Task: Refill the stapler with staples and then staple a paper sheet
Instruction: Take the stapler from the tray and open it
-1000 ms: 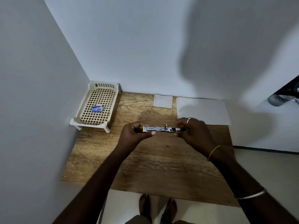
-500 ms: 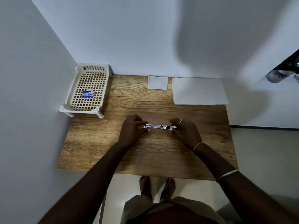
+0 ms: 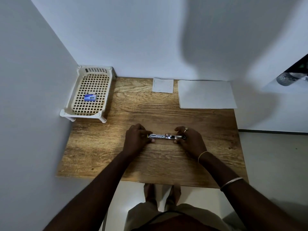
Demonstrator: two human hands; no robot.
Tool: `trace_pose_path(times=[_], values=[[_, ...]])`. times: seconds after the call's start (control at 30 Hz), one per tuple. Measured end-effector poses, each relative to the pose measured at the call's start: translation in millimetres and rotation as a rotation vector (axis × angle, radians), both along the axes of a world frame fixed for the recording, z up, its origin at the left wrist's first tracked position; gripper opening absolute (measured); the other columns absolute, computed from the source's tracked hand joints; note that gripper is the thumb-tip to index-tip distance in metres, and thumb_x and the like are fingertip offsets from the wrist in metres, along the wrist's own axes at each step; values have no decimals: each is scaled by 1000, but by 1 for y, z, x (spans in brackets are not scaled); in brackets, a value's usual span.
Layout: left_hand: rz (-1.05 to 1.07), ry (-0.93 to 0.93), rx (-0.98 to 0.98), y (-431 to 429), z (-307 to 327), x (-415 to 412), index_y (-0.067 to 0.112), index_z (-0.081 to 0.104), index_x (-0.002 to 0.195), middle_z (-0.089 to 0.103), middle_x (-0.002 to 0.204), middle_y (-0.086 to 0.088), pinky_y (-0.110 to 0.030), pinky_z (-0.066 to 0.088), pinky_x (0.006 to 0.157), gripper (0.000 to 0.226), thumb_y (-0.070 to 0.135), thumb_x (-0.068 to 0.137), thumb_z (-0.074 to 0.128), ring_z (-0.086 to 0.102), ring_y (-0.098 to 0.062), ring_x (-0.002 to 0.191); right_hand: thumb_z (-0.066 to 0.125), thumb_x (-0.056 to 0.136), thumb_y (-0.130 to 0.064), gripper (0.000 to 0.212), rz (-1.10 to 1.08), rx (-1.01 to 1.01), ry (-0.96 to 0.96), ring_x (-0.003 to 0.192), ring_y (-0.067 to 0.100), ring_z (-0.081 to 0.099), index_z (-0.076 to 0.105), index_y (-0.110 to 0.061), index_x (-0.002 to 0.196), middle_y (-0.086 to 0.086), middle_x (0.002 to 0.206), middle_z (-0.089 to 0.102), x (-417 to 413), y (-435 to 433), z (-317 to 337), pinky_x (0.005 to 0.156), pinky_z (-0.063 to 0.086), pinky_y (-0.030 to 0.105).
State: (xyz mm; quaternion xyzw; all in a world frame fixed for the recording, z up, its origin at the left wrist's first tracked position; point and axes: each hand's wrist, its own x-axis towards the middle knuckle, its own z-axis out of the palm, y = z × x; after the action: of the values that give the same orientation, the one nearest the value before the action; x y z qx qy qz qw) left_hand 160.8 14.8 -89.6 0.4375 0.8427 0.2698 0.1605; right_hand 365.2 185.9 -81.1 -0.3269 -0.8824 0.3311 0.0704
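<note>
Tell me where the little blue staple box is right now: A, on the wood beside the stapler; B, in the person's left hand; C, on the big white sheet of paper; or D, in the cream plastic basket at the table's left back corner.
D: the blue staple box lies on the grid floor of the cream basket, well apart from both hands, which hold the stapler at mid-table.

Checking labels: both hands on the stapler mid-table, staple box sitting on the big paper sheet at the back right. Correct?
Not quite. The head view shows the staple box in the white lattice basket at the back left, not on the big paper sheet. The rest holds: left hand and right hand hold the stapler mid-table.
</note>
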Motion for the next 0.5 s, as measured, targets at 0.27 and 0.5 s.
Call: trace_pose_path(times=[0.27, 0.5], values=[[-23, 0, 39, -3, -3, 0, 30, 80, 107, 52, 84, 12, -29, 35, 67, 40, 46, 72, 87, 50, -11, 83, 85, 74, -32, 46, -18, -8, -1, 89, 8, 60, 67, -29, 116, -8, 96, 72, 1, 1, -4, 76, 42, 24], [-36, 28, 10, -3, -8, -2, 31, 75, 118, 54, 91, 10, -28, 37, 68, 53, 56, 71, 83, 52, -13, 87, 87, 73, -32, 54, -15, -12, -16, 102, 14, 61, 66, -24, 123, -3, 105, 69, 5, 1, -1, 83, 42, 24]])
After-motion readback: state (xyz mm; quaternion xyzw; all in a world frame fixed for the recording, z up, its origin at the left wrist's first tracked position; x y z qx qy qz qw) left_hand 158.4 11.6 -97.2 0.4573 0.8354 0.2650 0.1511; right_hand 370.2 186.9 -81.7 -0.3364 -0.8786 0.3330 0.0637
